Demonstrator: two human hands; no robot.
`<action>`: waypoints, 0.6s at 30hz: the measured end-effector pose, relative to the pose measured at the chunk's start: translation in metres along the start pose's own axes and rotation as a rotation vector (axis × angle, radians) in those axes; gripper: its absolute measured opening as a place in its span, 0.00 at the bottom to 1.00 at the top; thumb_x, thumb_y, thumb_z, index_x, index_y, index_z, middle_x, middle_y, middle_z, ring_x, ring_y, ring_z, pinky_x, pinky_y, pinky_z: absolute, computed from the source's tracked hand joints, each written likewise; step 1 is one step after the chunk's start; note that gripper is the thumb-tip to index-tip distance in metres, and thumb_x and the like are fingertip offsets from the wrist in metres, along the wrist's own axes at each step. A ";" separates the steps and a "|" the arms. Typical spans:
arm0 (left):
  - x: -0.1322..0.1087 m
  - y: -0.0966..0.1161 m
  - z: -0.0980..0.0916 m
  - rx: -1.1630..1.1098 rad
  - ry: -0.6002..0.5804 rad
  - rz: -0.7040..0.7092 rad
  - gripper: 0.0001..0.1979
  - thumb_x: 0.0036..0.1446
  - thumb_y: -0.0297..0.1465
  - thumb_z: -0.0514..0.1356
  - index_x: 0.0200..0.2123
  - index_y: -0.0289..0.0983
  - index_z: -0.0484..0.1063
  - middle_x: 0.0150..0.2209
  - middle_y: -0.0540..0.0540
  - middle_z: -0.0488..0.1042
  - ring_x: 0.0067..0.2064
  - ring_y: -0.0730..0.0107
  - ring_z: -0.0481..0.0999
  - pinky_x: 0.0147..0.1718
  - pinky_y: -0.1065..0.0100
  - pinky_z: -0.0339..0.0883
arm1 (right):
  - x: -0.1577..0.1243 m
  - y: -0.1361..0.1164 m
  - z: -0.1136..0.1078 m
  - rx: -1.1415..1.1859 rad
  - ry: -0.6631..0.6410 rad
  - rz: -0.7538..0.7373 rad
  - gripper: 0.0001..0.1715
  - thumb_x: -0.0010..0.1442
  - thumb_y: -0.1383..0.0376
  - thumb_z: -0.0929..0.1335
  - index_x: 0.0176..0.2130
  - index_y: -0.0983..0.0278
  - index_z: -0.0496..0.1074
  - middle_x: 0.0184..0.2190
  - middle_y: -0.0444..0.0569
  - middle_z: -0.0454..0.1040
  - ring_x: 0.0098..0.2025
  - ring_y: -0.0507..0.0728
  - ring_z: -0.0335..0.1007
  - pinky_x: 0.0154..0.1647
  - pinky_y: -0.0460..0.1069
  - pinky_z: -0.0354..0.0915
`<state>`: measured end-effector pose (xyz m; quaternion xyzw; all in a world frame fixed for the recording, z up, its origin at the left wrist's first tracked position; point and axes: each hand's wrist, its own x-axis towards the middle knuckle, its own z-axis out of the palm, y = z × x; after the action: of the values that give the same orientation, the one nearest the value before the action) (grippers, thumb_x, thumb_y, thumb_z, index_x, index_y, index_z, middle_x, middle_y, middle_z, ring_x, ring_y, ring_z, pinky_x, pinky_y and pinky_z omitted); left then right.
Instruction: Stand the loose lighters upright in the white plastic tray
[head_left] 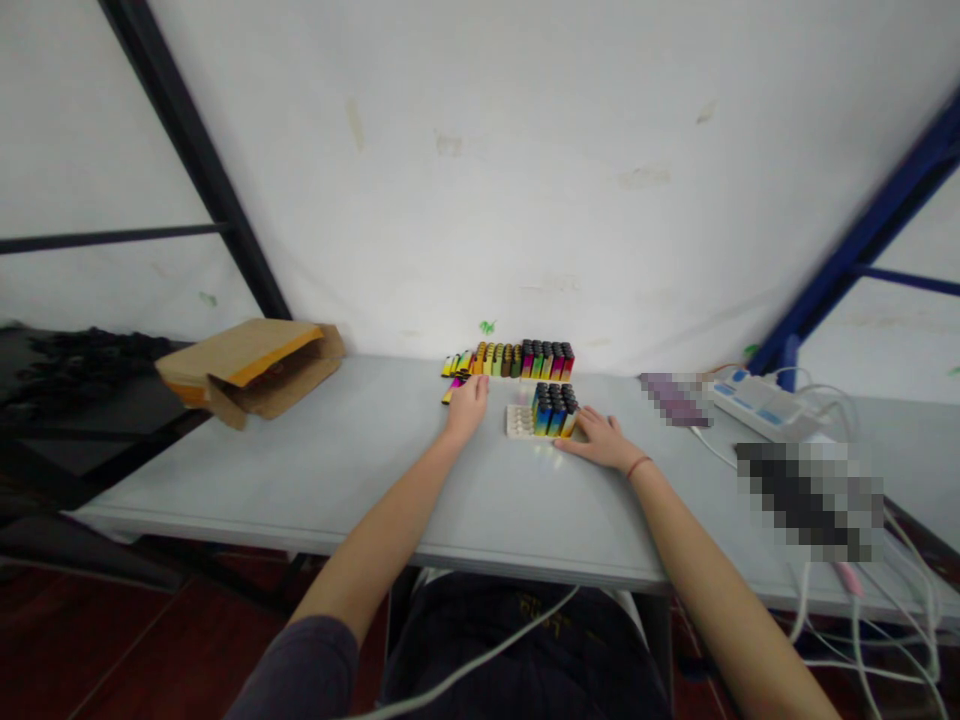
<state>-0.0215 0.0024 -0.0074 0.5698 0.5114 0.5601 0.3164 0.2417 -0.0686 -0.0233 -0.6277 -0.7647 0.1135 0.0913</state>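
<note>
A white tray with rows of round sockets (520, 422) lies on the table. Its right part bears several upright sticks (551, 412), blue to yellow with black tops; sockets show at its left. My right hand (604, 442) grips the tray's right end, thumb along the front edge and fingers at the side. My left hand (466, 408) is left of the tray, fingers curled together by some loose yellow-and-pink sticks (452, 390). What lies between those fingers is hidden. Behind the tray stand yellow and brown sticks (497, 359) and a black-topped multicoloured group (548, 360).
An open cardboard box (247, 365) lies on the left of the table (360, 480). At the right are a power strip (765, 400), white cables (855, 640) and two blurred-out items. A white wall (480, 200) rises behind.
</note>
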 end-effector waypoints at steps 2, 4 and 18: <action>0.005 -0.004 -0.003 0.003 0.045 -0.018 0.15 0.61 0.29 0.62 0.22 0.41 0.66 0.24 0.48 0.69 0.35 0.61 0.74 0.37 0.70 0.63 | 0.000 0.000 0.000 0.001 -0.002 -0.003 0.35 0.63 0.40 0.66 0.58 0.59 0.71 0.67 0.59 0.65 0.71 0.74 0.52 0.68 0.76 0.48; 0.009 -0.008 -0.005 0.034 0.071 -0.011 0.14 0.62 0.30 0.61 0.23 0.41 0.66 0.26 0.46 0.71 0.37 0.61 0.76 0.38 0.70 0.64 | 0.001 0.001 0.001 0.000 -0.004 -0.003 0.34 0.63 0.40 0.65 0.57 0.58 0.71 0.67 0.59 0.65 0.72 0.74 0.51 0.68 0.77 0.47; -0.003 -0.015 -0.008 1.059 -0.124 0.277 0.15 0.64 0.39 0.58 0.44 0.38 0.80 0.54 0.32 0.74 0.58 0.40 0.65 0.51 0.47 0.60 | 0.000 0.000 0.000 0.018 -0.020 0.010 0.35 0.63 0.40 0.65 0.57 0.60 0.70 0.70 0.61 0.60 0.74 0.75 0.47 0.69 0.79 0.43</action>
<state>-0.0321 0.0019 -0.0211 0.7450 0.6240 0.2282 -0.0605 0.2416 -0.0688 -0.0233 -0.6294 -0.7615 0.1272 0.0888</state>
